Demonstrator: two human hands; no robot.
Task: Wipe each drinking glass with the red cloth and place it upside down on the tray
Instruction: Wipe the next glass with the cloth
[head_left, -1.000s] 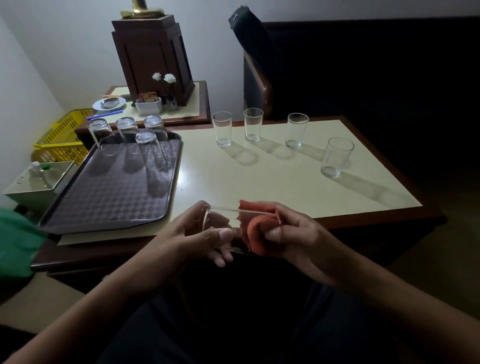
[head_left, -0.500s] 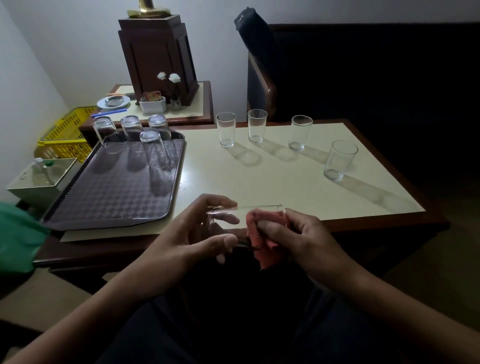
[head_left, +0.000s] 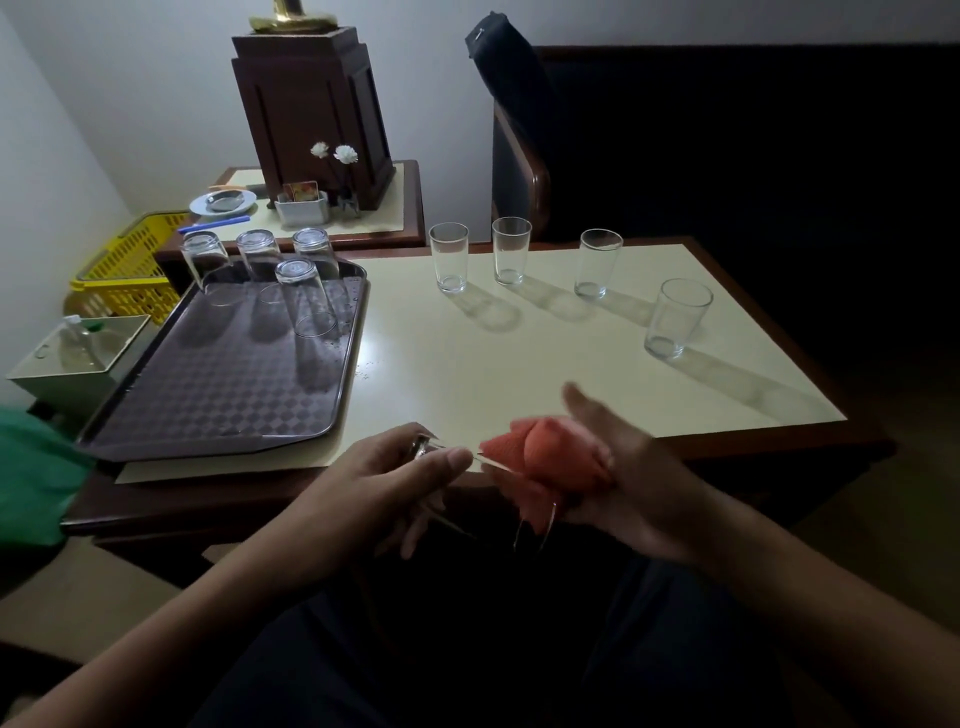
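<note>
Four upturned glasses stand at the far end of the tray, left of centre. In the lower middle we curl our left hand round the base of a glass, which lies on its side just off the near edge of the table, with our thumb on top. The mouth of the glass meets the red cloth. The cloth is bunched over the fingers of our right hand, which grips it. That hand is blurred, with one digit sticking up. Four upright glasses stand in a loose row on the table at the upper right, apart from the tray.
</note>
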